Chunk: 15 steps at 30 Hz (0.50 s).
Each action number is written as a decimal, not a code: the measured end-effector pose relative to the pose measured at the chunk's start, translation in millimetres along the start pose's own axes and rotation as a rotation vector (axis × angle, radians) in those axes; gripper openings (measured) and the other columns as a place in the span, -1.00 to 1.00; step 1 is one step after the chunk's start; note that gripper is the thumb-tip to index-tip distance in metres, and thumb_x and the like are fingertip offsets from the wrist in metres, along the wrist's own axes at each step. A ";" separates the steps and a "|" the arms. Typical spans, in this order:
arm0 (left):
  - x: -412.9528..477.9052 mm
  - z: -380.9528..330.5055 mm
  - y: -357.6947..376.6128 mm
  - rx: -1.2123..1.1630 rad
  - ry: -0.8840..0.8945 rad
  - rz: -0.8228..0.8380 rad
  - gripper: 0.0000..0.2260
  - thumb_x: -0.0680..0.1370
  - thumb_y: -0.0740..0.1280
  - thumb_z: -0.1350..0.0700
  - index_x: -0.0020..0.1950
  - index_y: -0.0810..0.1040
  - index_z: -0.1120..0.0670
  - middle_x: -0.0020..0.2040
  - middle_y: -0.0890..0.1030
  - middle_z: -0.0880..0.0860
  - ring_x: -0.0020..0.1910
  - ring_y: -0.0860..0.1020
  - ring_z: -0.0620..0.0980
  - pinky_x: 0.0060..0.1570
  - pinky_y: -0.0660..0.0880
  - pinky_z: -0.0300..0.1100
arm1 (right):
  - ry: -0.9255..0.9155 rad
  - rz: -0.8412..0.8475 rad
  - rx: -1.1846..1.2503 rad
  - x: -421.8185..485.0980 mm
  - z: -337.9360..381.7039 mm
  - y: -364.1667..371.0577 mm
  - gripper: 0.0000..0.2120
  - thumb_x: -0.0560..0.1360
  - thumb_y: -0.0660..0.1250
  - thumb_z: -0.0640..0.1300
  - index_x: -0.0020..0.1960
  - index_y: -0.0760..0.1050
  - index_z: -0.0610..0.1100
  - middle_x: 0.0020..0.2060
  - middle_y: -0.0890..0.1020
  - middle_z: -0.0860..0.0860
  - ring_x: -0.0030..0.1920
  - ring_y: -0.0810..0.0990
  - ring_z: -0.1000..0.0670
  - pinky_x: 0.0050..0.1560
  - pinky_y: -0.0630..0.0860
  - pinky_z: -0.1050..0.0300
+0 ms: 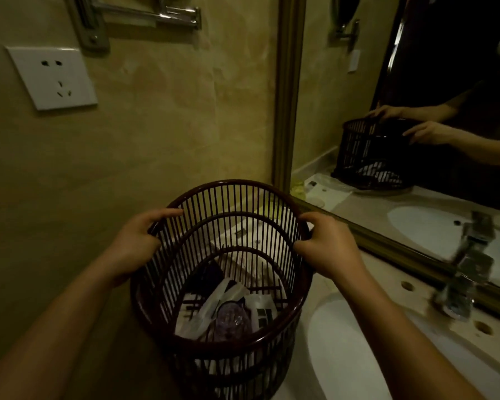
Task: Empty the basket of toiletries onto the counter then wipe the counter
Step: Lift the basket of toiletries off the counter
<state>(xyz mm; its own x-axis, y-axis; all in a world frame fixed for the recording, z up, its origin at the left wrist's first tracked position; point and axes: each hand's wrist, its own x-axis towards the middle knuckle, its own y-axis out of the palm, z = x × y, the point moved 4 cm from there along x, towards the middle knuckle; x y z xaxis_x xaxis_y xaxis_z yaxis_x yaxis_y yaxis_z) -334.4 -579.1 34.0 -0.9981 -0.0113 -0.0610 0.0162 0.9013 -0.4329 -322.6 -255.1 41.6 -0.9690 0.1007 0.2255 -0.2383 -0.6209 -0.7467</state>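
- Head cam view looks down at a dark slatted basket (223, 272) sitting about dead centre of frame, tipped so its open mouth faces the camera.
- Left hand (136, 243) is clamped on the rim at roughly 9 o'clock, fingers curled over the top edge.
- Right hand (326, 246) grips the opposite rim at about 3 o'clock, thumb hooked inside the bars.
- Toiletries are inside, piled at the basket's bottom: a clear plastic packet (214, 301), something purplish and see-through (231, 319), and a white sachet with dark print (261, 310). Can't make out what any of them really are, it's pretty dim.
- Counter (427, 304) runs off toward 4 o'clock, with a white sink bowl (341, 342) right beside the basket and a blurry chrome faucet (465, 272) at 3 o'clock.
- Gold-framed mirror (387, 82) fills the 2 o'clock area and reflects the basket plus both hands.
- White wall socket (52, 77) sits at 10 o'clock, and a metal towel bar (145, 14) at 11 o'clock.
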 end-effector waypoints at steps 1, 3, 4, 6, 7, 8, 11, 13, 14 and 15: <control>6.4 2.9 -4.6 0.011 0.005 -0.001 -0.31 0.45 0.13 0.55 0.17 0.57 -0.22 0.45 0.36 0.06 -0.22 0.64 0.03 -0.56 0.44 -0.28 | -0.012 0.000 -0.003 1.3 2.3 5.0 -0.65 0.35 0.43 -0.19 0.12 0.59 0.02 -0.36 0.52 0.19 -0.36 0.63 0.06 -0.41 0.65 -0.04; 21.1 9.8 -13.9 0.031 0.020 -0.006 -0.30 0.44 0.13 0.56 0.16 0.58 -0.22 0.45 0.35 0.05 0.05 0.59 0.19 -0.52 0.48 -0.28 | -0.028 -0.005 -0.015 4.2 7.5 15.4 -0.66 0.37 0.43 -0.17 0.13 0.60 0.00 -0.27 0.59 0.13 -0.29 0.63 0.05 -0.32 0.66 -0.06; 28.6 12.0 -18.1 0.045 0.029 -0.011 -0.30 0.43 0.13 0.56 0.17 0.58 -0.21 0.45 0.35 0.04 0.13 0.54 0.26 -0.50 0.49 -0.27 | -0.029 -0.010 -0.022 5.8 9.6 20.3 -0.66 0.38 0.43 -0.17 0.15 0.60 0.00 -0.19 0.64 0.08 -0.25 0.63 0.04 -0.27 0.66 -0.06; 43.6 13.6 -25.5 0.094 0.075 -0.021 -0.28 0.41 0.14 0.56 0.16 0.58 -0.24 0.45 0.34 -0.01 0.27 0.48 0.24 -0.38 0.55 -0.23 | -0.023 -0.021 -0.045 7.9 13.2 29.9 -0.66 0.40 0.42 -0.16 0.17 0.60 0.00 -0.06 0.69 0.03 -0.18 0.64 0.01 -0.21 0.66 -0.05; 50.6 13.4 -28.4 0.123 0.114 -0.017 -0.27 0.41 0.14 0.56 0.14 0.57 -0.27 0.44 0.34 -0.05 0.31 0.45 0.15 -0.28 0.58 -0.23 | -0.016 -0.026 -0.065 7.8 15.5 34.4 -0.67 0.40 0.41 -0.16 0.16 0.60 0.00 -0.04 0.69 0.01 -0.15 0.64 0.00 -0.19 0.65 -0.03; 57.1 13.5 -31.0 0.141 0.150 -0.002 -0.26 0.41 0.15 0.56 0.11 0.56 -0.30 0.41 0.34 -0.08 0.32 0.42 0.06 -0.19 0.58 -0.25 | -0.006 -0.029 -0.087 7.2 17.5 38.6 -0.67 0.40 0.41 -0.17 0.16 0.60 -0.01 -0.03 0.69 0.01 -0.13 0.64 -0.01 -0.17 0.64 -0.01; 75.6 14.1 -38.1 0.192 0.220 0.072 -0.28 0.42 0.20 0.53 0.13 0.53 -0.33 0.35 0.33 -0.12 0.28 0.34 -0.08 -0.03 0.52 -0.29 | 0.022 -0.027 -0.157 4.7 23.9 50.1 -0.67 0.41 0.40 -0.16 0.17 0.60 -0.02 -0.04 0.69 0.01 -0.11 0.64 -0.01 -0.15 0.61 0.05; 85.9 14.7 -41.7 0.252 0.245 0.099 -0.30 0.40 0.20 0.53 0.22 0.51 -0.24 0.36 0.33 -0.07 0.31 0.32 -0.07 0.14 0.43 -0.27 | 0.025 -0.015 -0.214 4.9 32.2 56.3 -0.70 0.43 0.40 -0.13 0.16 0.60 -0.02 -0.06 0.69 0.03 -0.12 0.64 0.00 -0.15 0.61 0.05; 90.3 14.5 -42.8 0.280 0.255 0.104 -0.31 0.39 0.19 0.54 0.28 0.51 -0.16 0.37 0.33 -0.03 0.33 0.32 -0.04 0.25 0.38 -0.22 | 0.027 -0.005 -0.246 5.8 36.4 58.3 -0.72 0.44 0.39 -0.11 0.15 0.61 -0.02 -0.07 0.69 0.03 -0.12 0.63 -0.01 -0.14 0.62 0.02; 94.1 14.7 -43.7 0.305 0.263 0.105 -0.32 0.39 0.18 0.55 0.32 0.51 -0.08 0.38 0.33 0.02 0.36 0.32 0.01 0.33 0.31 -0.17 | 0.029 0.006 -0.280 6.9 40.4 59.9 -0.73 0.45 0.38 -0.09 0.14 0.60 -0.03 -0.06 0.69 0.01 -0.11 0.64 -0.02 -0.12 0.62 -0.02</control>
<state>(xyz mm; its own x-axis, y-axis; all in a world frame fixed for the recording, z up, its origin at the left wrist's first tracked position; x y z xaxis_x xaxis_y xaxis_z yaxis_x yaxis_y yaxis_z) -428.2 -625.9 34.0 -0.9708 0.2202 0.0954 0.0964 0.7217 -0.6855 -340.9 -323.0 23.7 -0.9709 0.1223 0.2058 -0.2374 -0.3830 -0.8927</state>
